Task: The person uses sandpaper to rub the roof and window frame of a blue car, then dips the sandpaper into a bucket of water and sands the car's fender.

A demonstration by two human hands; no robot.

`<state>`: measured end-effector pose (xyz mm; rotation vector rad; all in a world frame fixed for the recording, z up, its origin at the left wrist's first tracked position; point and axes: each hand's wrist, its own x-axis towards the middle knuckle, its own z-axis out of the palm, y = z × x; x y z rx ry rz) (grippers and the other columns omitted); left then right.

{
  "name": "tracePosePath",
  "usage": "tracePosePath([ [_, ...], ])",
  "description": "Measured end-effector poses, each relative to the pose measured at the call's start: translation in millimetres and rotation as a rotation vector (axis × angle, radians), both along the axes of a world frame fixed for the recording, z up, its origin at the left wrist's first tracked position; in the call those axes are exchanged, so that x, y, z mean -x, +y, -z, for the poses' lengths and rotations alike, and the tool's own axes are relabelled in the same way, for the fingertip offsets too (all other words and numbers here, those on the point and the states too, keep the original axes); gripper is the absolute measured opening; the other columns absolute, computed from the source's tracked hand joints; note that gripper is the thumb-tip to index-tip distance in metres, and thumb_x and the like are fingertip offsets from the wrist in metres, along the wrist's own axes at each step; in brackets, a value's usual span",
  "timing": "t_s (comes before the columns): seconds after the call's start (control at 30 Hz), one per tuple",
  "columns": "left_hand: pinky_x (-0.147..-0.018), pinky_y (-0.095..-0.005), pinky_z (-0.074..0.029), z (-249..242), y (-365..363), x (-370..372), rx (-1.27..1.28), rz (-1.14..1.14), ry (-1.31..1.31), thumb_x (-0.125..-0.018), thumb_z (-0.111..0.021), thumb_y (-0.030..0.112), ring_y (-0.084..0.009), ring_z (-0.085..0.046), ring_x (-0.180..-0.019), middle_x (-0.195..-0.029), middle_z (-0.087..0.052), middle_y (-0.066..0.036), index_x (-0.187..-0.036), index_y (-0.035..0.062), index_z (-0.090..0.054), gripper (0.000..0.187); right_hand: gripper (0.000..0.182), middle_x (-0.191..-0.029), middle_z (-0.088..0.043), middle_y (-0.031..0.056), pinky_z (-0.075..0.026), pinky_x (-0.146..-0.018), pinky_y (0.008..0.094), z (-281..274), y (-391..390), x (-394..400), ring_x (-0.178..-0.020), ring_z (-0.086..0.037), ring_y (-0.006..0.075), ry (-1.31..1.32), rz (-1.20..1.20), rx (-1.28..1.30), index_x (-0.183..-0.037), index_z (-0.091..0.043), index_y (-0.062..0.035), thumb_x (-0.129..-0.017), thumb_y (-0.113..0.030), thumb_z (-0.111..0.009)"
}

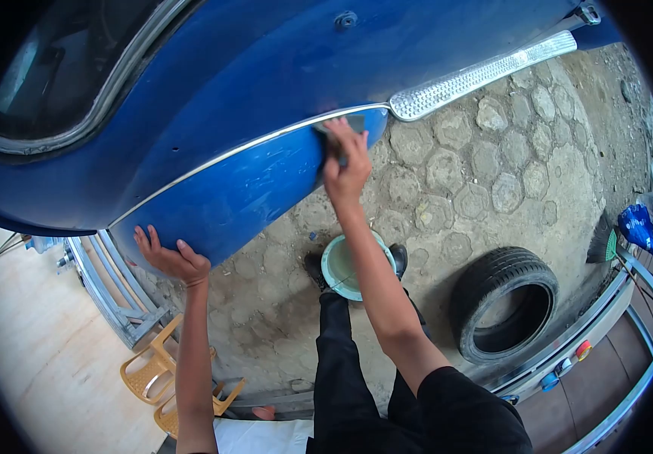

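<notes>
A blue car fender (247,193) curves across the upper middle of the head view, with a pale trim strip (228,153) between it and the blue car body (266,57). My right hand (347,163) presses a dark grey sheet, seemingly sandpaper (356,122), against the fender's right end, just below the strip. Motion blurs those fingers a little. Resting on the fender's lower left part is my left hand (173,256), fingers spread and nothing held. Pale scuffs and wet-looking streaks mark the paint between both hands.
Between my feet stands a light green basin (334,266) of cloudy liquid. A tyre (504,305) lies on the paved ground to the right. Yellow plastic chairs (147,371) and a metal frame (118,291) are at left. A ridged metal running board (485,76) extends from the fender.
</notes>
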<state>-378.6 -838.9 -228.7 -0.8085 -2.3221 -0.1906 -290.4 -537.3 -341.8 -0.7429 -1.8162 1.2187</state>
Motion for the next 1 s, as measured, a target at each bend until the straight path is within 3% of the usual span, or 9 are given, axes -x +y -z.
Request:
tracePosePath([
  [0.13,-0.119,-0.0570,-0.027,2,5,-6,-0.004,-0.023,-0.017,-0.100,-0.038,0.032,-0.0455,-0.038,-0.144,-0.153,-0.042,-0.029,-0.141,-0.0094,-0.047,0.059,0.054,-0.125,-0.070,0.0043,-0.029,-0.120,0.0597,-37,-37,11,-0.131,-0.060,0.0270,0.076,-0.014,-0.002,-0.122,-0.072,-0.0182,-0.074,0.004,-0.057],
  [0.2,-0.119,-0.0570,-0.027,0,4,-1,-0.009,-0.023,-0.014,-0.100,-0.038,0.032,-0.0456,-0.038,-0.144,-0.153,-0.042,-0.029,-0.141,-0.0089,-0.047,0.059,0.052,-0.123,-0.071,0.0028,-0.029,-0.120,0.0598,-75,-68,9,-0.129,-0.061,0.0242,0.084,-0.298,-0.052,-0.121,-0.072,-0.0200,-0.075,0.002,-0.060],
  [0.3,-0.119,-0.0575,-0.027,1,7,0,-0.018,-0.023,-0.014,-0.100,-0.038,0.034,-0.0454,-0.038,-0.144,-0.153,-0.042,-0.029,-0.141,-0.0080,-0.048,0.059,0.052,-0.120,-0.072,0.0021,-0.029,-0.120,0.0593,-69,-52,7,-0.128,-0.061,0.0217,-0.020,-0.247,-0.196,-0.120,-0.073,-0.0212,-0.076,0.001,-0.058],
  [0.4,-0.119,-0.0585,-0.027,1,4,-3,-0.007,-0.020,-0.008,-0.100,-0.038,0.035,-0.0451,-0.038,-0.144,-0.152,-0.043,-0.029,-0.141,-0.0070,-0.048,0.059,0.056,-0.118,-0.072,0.0050,-0.031,-0.119,0.0584,-28,-30,-3,-0.128,-0.061,0.0267,-0.031,-0.001,-0.070,-0.123,-0.072,-0.0187,-0.075,0.003,-0.054],
  [0.47,-0.119,-0.0591,-0.027,0,4,-2,0.002,-0.024,0.003,-0.100,-0.038,0.035,-0.0449,-0.038,-0.144,-0.152,-0.043,-0.028,-0.142,-0.0062,-0.048,0.059,0.058,-0.119,-0.071,0.0063,-0.033,-0.118,0.0574,-41,-35,1,-0.127,-0.061,0.0303,-0.057,0.048,-0.023,-0.125,-0.071,-0.0167,-0.073,0.002,-0.053],
  [0.57,-0.119,-0.0593,-0.027,-2,6,-3,0.004,-0.020,-0.012,-0.100,-0.038,0.035,-0.0452,-0.038,-0.143,-0.152,-0.043,-0.028,-0.143,-0.0045,-0.047,0.059,0.058,-0.121,-0.070,0.0047,-0.035,-0.117,0.0568,-83,-71,19,-0.126,-0.060,0.0290,-0.003,-0.184,-0.095,-0.126,-0.071,-0.0169,-0.072,0.000,-0.056],
  [0.7,-0.119,-0.0571,-0.028,-6,8,-4,0.031,-0.030,-0.015,-0.100,-0.039,0.031,-0.0445,-0.038,-0.144,-0.152,-0.043,-0.028,-0.142,-0.0058,-0.047,0.057,0.056,-0.123,-0.070,0.0035,-0.039,-0.113,0.0544,-73,-44,4,-0.126,-0.060,0.0278,-0.093,-0.237,-0.286,-0.124,-0.071,-0.0165,-0.071,-0.003,-0.061],
  [0.83,-0.119,-0.0580,-0.027,-5,9,-6,0.017,-0.050,-0.013,-0.100,-0.039,0.032,-0.0453,-0.038,-0.143,-0.153,-0.043,-0.027,-0.143,-0.0042,-0.047,0.056,0.053,-0.117,-0.071,0.0052,-0.044,-0.108,0.0496,-61,-36,2,-0.120,-0.063,0.0293,-0.014,-0.137,-0.131,-0.121,-0.072,-0.0151,-0.071,0.001,-0.061],
  [1.0,-0.118,-0.0583,-0.028,-8,11,-6,0.010,-0.035,-0.021,-0.100,-0.040,0.032,-0.0457,-0.039,-0.142,-0.152,-0.043,-0.027,-0.143,-0.0035,-0.047,0.057,0.052,-0.112,-0.071,0.0036,-0.048,-0.101,0.0468,-114,-94,35,-0.114,-0.064,0.0267,0.002,-0.267,-0.298,-0.119,-0.072,-0.0139,-0.070,0.001,-0.066],
])
